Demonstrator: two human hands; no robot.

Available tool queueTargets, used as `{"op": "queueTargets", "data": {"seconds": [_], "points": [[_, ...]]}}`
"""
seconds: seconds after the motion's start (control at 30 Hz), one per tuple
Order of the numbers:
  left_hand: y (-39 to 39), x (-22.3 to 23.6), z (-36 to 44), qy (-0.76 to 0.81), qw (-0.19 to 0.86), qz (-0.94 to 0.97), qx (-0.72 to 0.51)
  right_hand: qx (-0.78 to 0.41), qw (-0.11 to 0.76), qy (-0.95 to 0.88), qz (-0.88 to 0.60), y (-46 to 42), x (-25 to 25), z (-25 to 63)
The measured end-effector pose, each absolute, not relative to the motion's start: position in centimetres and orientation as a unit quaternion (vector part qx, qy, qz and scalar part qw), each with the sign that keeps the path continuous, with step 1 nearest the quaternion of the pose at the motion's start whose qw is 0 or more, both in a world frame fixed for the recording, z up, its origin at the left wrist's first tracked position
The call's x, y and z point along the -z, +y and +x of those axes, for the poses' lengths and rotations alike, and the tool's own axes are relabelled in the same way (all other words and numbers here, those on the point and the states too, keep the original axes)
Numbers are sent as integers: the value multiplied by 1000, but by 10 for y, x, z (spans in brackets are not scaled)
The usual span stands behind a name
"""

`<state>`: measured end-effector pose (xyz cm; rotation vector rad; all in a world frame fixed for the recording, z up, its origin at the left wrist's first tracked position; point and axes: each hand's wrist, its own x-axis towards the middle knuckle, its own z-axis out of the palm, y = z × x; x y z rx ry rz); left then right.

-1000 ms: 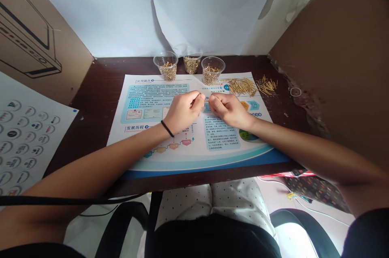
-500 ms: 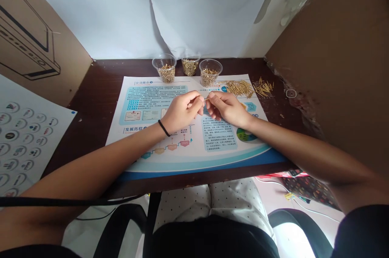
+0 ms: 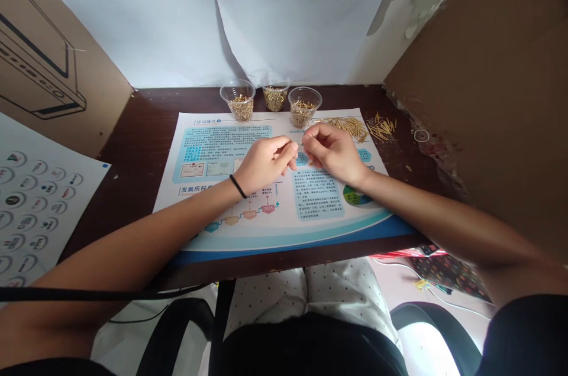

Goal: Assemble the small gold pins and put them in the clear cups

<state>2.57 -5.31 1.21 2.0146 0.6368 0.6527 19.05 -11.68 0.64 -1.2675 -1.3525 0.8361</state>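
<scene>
The slim gold-coloured pin [image 3: 300,144] is held between the fingertips of two hands, over the middle of a printed sheet [image 3: 275,231] that lies on a dark tabletop [image 3: 151,122]. The left hand [image 3: 268,160], with a black band [image 3: 238,186] around its wrist, pinches one end between thumb and forefinger, its other fingers curled under. The right hand [image 3: 335,154] pinches the other end in the same way (so little of the pin shows that its exact shape is hard to make out). The hands are near each other, with only a narrow gap between the fingertips.

Beyond them, three clear plastic cups stand in a row: a left cup [image 3: 228,101], a middle cup [image 3: 267,90] set slightly farther back, and a right cup [image 3: 315,105]. Each is partly filled with small gold-coloured pieces. A large pile of pins [image 3: 352,129] lies just past the right hand on the sheet's far right corner, and a smaller pile [image 3: 382,127] lies beside it on the bare tabletop. Farther right rests a small pale ring [image 3: 421,136]. Cardboard panels flank the tabletop on both sides, and a page of round logos [image 3: 44,204] stands out at the left.
</scene>
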Motion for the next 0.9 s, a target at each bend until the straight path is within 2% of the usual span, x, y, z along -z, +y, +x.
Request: {"op": "queueTargets", "data": {"seconds": [0.17, 0.4, 0.9], "points": [[-51, -11, 23, 309, 337, 836, -302, -278, 509, -590, -563, -113, -5, 196], [-48, -3, 26, 260, 210, 889, -314, -209, 435, -663, -572, -114, -2, 193], [-45, 2, 32, 255, 149, 910, -291, -225, 402, -671, -581, -117, -1, 195]]}}
